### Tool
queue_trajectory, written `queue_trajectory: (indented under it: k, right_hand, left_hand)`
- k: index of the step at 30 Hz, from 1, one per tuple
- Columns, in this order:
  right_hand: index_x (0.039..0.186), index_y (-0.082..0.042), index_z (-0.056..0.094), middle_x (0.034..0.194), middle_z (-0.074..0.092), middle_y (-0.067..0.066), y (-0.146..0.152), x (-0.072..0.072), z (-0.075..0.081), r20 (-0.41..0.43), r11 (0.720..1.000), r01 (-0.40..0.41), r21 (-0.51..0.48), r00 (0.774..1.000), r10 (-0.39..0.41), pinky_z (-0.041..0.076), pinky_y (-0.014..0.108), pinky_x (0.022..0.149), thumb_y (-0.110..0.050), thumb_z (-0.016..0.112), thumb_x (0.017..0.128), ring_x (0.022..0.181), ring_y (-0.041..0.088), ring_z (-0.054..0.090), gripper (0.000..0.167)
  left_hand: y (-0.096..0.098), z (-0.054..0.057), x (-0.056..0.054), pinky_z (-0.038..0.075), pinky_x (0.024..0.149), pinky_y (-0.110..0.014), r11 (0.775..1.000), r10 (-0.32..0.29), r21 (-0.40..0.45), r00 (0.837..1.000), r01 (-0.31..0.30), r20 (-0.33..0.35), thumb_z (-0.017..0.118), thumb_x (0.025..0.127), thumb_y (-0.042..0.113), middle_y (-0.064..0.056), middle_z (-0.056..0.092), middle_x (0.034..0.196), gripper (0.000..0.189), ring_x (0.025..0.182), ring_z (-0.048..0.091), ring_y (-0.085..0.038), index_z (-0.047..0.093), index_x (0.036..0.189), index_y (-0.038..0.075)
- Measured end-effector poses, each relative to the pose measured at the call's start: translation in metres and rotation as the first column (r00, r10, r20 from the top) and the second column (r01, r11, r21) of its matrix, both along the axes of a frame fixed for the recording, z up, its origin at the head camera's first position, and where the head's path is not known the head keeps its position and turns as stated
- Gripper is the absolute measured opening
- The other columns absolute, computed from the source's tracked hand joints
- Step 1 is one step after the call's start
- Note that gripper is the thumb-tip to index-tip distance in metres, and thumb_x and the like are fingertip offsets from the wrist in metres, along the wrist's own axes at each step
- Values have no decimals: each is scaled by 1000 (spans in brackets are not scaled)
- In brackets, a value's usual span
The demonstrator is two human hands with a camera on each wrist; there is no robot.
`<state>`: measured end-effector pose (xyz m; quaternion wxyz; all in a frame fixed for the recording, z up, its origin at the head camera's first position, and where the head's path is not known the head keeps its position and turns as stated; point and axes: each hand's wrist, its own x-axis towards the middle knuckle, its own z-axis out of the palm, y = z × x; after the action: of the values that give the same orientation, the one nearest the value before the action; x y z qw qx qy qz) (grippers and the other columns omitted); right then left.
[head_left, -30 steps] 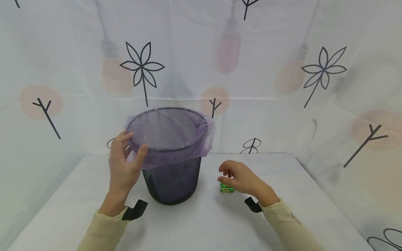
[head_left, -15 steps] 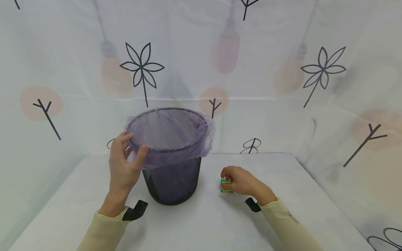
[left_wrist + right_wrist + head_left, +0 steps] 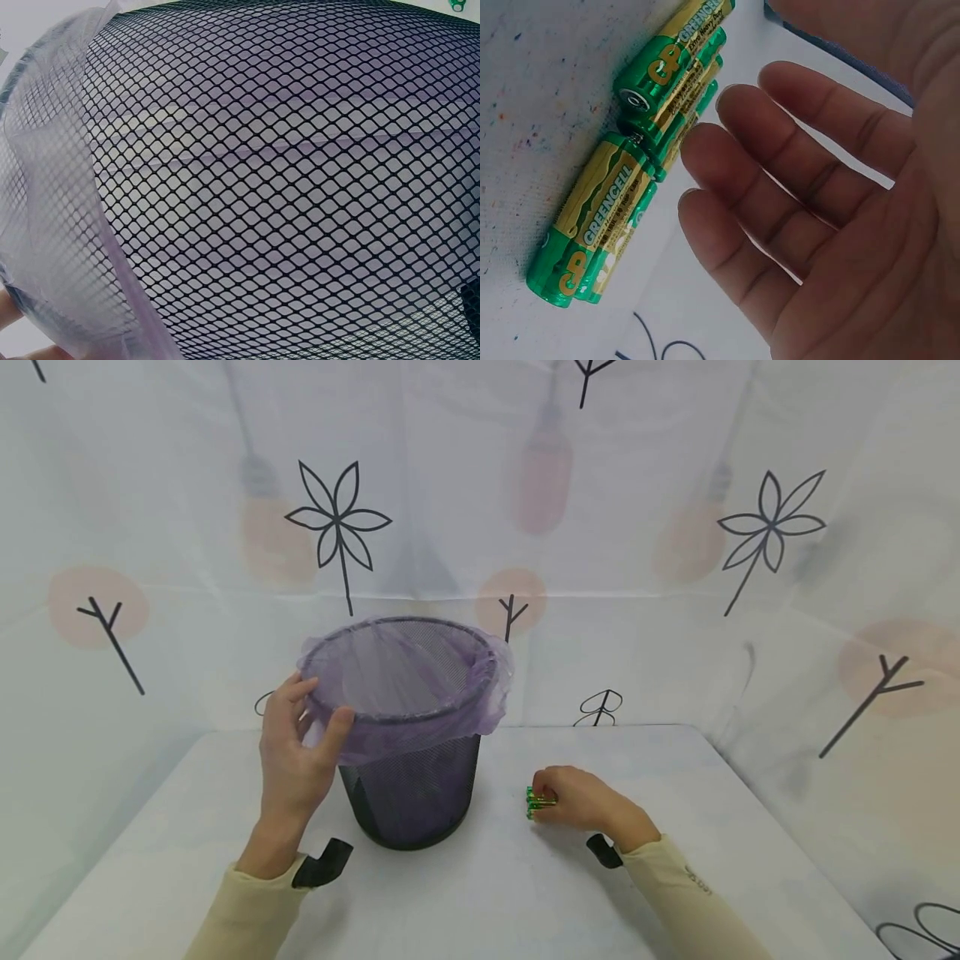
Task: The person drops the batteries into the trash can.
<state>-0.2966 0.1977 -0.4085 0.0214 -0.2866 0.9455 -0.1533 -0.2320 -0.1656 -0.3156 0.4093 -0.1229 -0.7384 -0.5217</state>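
Observation:
A black mesh wastebasket (image 3: 408, 802) stands upright on the table, lined with a thin purple bin bag (image 3: 397, 739) folded over its rim. My left hand (image 3: 296, 756) holds the rim at its left side, with the index fingertip and thumb on the bag. To the right of the basket, my right hand (image 3: 581, 797) is low over several green-and-gold batteries (image 3: 530, 812). In the right wrist view the batteries (image 3: 592, 217) lie on the cloth in two offset groups, end to end. Loosely bent, spread fingers (image 3: 727, 225) stand close beside them; the thumb tip is hidden.
A white cloth covers the table (image 3: 465, 902). Behind it hangs a pale curtain (image 3: 450, 485) printed with flowers and twigs. Black straps (image 3: 324, 862) sit at both wrists, over light sleeves (image 3: 243, 914).
My right hand has come down and slightly right onto the batteries, its fingers at their far side and thumb at the near side. My left hand and the wastebasket have stayed still.

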Motion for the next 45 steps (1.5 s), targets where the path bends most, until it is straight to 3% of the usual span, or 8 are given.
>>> queue_trajectory:
  k: [24, 30, 39, 45]
  right_hand:
    - [77, -20, 59, 73, 51, -8, -7, 5, -8, -1, 996, 30, 83, 1000, -30, 41, 27, 60, -22, 81, 74, 68, 10, 46, 22]
    - [77, -18, 59, 73, 52, -6, -10, 5, -8, 53, 995, 46, 85, 997, -50, 41, 29, 59, -20, 82, 74, 68, 11, 46, 23]
    - [80, -17, 61, 72, 53, -9, -9, 7, -7, 85, 998, -54, 26, 995, 52, 43, 25, 61, -13, 79, 76, 68, 9, 48, 19]
    - [83, -17, 61, 73, 54, -9, -10, 8, -7, 133, 998, -70, 2, 989, 69, 44, 25, 62, -13, 78, 77, 69, 9, 49, 18]
  left_hand:
    - [0, 0, 0, 42, 102, -48, 1000, 6, -9, 1000, -6, 5, 72, 83, 19, -10, 40, 143, 53, 128, 44, -31, 51, 129, 2]
    - [0, -1, 0, 42, 102, -47, 1000, 17, -22, 1000, -16, 22, 71, 84, 22, -9, 38, 144, 54, 129, 44, -32, 50, 130, 2]
    - [0, -1, 0, 41, 103, -49, 1000, 14, -18, 1000, -13, 20, 70, 84, 22, -10, 38, 144, 54, 129, 43, -32, 50, 130, 2]
    - [-1, -1, -1, 41, 103, -48, 1000, 20, -19, 1000, -20, 24, 70, 84, 23, -10, 38, 144, 54, 129, 43, -32, 51, 129, 2]
